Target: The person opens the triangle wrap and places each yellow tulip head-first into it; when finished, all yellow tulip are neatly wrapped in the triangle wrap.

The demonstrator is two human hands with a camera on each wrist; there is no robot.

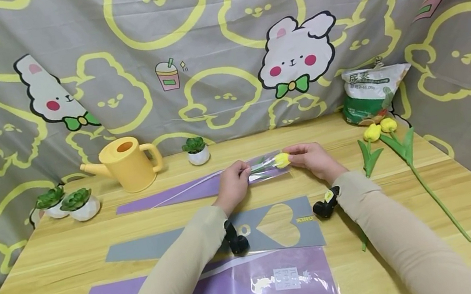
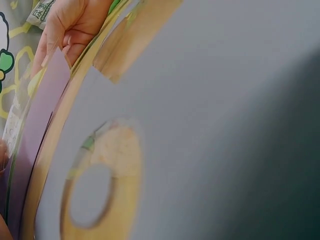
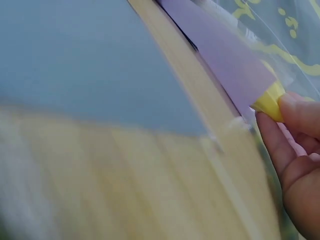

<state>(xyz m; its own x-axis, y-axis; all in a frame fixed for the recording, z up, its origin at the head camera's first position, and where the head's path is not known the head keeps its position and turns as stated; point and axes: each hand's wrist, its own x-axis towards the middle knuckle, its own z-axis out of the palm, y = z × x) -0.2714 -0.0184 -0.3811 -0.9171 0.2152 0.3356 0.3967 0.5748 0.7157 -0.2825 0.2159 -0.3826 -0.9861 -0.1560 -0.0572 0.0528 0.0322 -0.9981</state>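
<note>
1. Toward 1 o'clock on the worktop [image 1: 54, 289], with 12 at the patterned curtain [image 1: 206, 23], a yellow tulip [image 1: 282, 160] lies inside the far purple wrapper [image 1: 191, 190], its green leaf under clear film and its bloom at the wrapper's mouth.
2. At 9 o'clock from that bloom, the left hand [image 1: 234, 183] has its grip curled, pinching the far purple wrapper.
3. At 3 o'clock from the bloom, the right hand [image 1: 315, 159] has its grip pinching the bloom between thumb and finger.
4. Toward 6 o'clock from the far purple wrapper lies a grey wrapper [image 1: 260, 243] with a heart-shaped window; beyond it, also toward 6, the near purple wrapper [image 1: 230, 291].
5. Between 2 and 3 o'clock, 2 loose tulips [image 1: 372, 133] lie with their blooms together, near a white-and-green bag [image 1: 369, 100].
6. Toward 10 o'clock stands a yellow watering can [image 1: 129, 166]; 2 potted succulents [image 1: 82, 208] sit at its 8 o'clock, and 1 small succulent [image 1: 197, 154] at its 3.
</note>
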